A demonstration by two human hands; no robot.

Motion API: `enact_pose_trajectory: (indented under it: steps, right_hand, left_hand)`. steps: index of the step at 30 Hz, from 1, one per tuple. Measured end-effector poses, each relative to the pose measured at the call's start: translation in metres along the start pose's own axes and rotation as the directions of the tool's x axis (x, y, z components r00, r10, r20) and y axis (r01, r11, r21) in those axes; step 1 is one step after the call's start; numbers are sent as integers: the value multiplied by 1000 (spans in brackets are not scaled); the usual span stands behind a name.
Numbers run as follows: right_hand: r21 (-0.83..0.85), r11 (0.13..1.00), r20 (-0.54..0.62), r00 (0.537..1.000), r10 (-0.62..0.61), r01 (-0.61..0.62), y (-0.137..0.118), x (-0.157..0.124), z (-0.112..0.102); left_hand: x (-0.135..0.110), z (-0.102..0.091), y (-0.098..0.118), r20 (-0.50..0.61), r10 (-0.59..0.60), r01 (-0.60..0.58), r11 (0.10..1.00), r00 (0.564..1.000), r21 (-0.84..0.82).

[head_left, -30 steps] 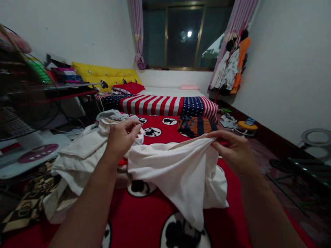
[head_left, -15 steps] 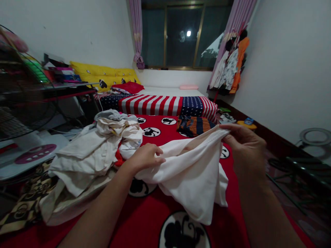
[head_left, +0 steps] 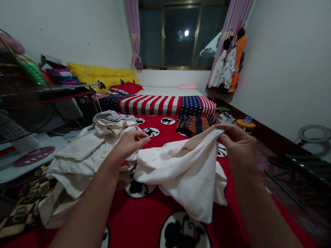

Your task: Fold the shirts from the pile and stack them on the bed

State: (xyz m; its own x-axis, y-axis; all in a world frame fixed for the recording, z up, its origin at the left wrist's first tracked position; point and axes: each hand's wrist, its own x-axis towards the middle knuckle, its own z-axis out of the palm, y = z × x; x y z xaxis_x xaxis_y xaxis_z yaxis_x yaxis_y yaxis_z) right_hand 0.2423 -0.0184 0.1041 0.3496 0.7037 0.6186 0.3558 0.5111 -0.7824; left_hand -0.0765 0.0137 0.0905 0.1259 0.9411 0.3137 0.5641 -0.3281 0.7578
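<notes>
A white garment (head_left: 186, 175) hangs and drapes over the red blanket (head_left: 139, 220), which carries round black-and-white figures. Its upper right edge is pinched between the thumb and fingers of my right hand (head_left: 239, 143), leaving an opening with a beige inside. My left hand (head_left: 130, 144) is off the cloth, just left of the garment, its thumb and fingers slightly apart with nothing seen between them. Behind and below that hand lies a heap of cream and white clothes (head_left: 77, 158), partly hidden by my left forearm. A folded orange and dark striped garment (head_left: 198, 124) rests beyond the white one.
A fan (head_left: 23, 89) and a cluttered desk (head_left: 74, 86) stand on the left. Across the back is a bed with a flag-patterned cover (head_left: 155, 105). On the right are a yellow stool (head_left: 245, 124) and a dark slatted rack (head_left: 310, 168); clothes (head_left: 230, 65) hang near the window.
My left hand has left the white garment and moved left and slightly up, toward the clothes heap. My right hand keeps its pinch on the garment's edge, shifting slightly left.
</notes>
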Motion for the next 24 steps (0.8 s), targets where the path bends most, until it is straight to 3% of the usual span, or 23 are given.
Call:
enact_pose_trajectory:
  steps: [2,4,6,8,10,12,13,14,16,17,18,22,24]
  right_hand:
    - [0,1000,-3,1000,9,-9,-3,-1,0]
    - [10,1000,2,1000,15,-15,-7,-1,-1]
    - [14,1000,4,1000,11,-11,-8,-1,-2]
    - [14,1000,1,1000,7,-7,-7,0,-4]
    - [31,999,-13,1000,19,-19,-5,2,-5]
    - [54,997,-20,998,56,-54,-2,4,-5]
    - [59,995,-11,997,78,-77,0,5,-5]
    - [55,994,11,996,94,-94,3,5,-4]
    - [17,994,92,990,107,-109,8,4,1]
    - [-4,994,137,985,108,-109,11,3,4]
    - [-17,994,180,978,109,-107,15,1,8]
    - [-87,988,303,941,150,-129,31,-4,17]
    - [-250,962,360,912,197,-109,39,-5,16]
  left_hand:
    - [-7,15,4,333,-2,-29,996,943,88]
    - [-12,31,7,517,-54,-71,973,854,218]
    - [-14,40,8,552,-129,-108,921,824,375]
    - [-12,38,6,529,-148,-125,886,835,446]
    - [-7,25,0,407,-80,-91,918,910,385]
    - [-1,6,-6,51,15,-27,970,999,242]
    - [2,-4,-9,-191,44,-11,985,981,171]
    - [4,-13,-12,-403,58,-13,993,913,115]
    - [6,-25,-17,-646,67,-46,998,761,49]
    - [6,-28,-18,-685,66,-62,998,726,31]
    - [6,-29,-19,-686,64,-70,997,725,19]
    - [4,-20,-15,-609,56,-9,997,791,81]
    - [3,-17,-12,-611,74,32,987,788,160]
